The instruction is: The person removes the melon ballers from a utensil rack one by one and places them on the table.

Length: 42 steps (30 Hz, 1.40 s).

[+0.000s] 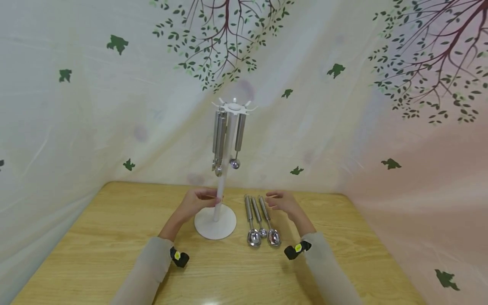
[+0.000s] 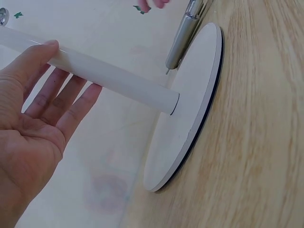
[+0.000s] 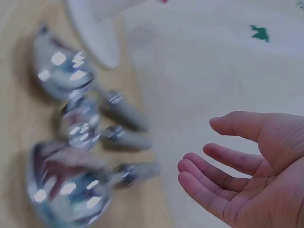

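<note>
A white utensil stand (image 1: 215,231) with a round base and a hooked top stands upright on the table. My left hand (image 1: 194,204) holds its pole (image 2: 118,81) low down, thumb on one side and fingers on the other. To the right of the base lie three metal scoops side by side: a large one (image 1: 253,238), a smaller round one (image 1: 262,232) in the middle and another large one (image 1: 273,238). Near the handle ends of these, my right hand (image 1: 286,203) hovers with relaxed fingers and an empty palm, as the right wrist view shows.
Several metal-handled utensils (image 1: 221,135) hang from the hooks on the left, and a small round scoop (image 1: 235,163) hangs on the right. The wooden table (image 1: 335,262) ends against a fabric backdrop (image 1: 171,140) printed with leaves and branches.
</note>
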Motion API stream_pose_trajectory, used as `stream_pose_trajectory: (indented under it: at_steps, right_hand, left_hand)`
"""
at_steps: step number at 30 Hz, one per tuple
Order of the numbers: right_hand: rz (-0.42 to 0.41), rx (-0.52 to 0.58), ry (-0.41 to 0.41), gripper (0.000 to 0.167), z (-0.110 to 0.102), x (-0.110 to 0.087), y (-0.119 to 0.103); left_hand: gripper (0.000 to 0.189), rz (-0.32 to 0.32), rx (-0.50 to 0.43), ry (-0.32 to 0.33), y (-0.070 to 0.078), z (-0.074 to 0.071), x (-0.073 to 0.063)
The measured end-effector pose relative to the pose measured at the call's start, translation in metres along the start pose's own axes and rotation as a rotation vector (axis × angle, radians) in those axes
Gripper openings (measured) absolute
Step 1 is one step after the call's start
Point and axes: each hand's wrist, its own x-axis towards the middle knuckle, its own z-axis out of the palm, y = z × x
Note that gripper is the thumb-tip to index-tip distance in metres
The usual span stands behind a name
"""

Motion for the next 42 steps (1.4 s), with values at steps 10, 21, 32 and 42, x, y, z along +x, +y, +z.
stream_pose_trajectory:
  at_steps: [10, 21, 32, 42]
  right_hand:
    - [-0.24, 0.157, 0.054, 0.035, -0.003, -0.012, -0.067]
    - [-0.559, 0.331, 0.038, 0.031, 0.019, -0.043, -0.147]
    - [-0.692, 0.366, 0.026, 0.036, 0.034, -0.041, -0.191]
    - [-0.655, 0.432, 0.264, 0.031, 0.021, -0.025, -0.197]
  left_hand:
    - [0.033, 0.025, 0.063, 0.039, 0.001, 0.005, 0.0]
    - [0.031, 0.061, 0.092, 0.007, -0.003, 0.008, 0.0]
    - [0.032, 0.103, 0.093, 0.0, 0.0, 0.004, 0.003]
    - [0.032, 0.12, 0.108, -0.003, 0.0, 0.004, 0.0]
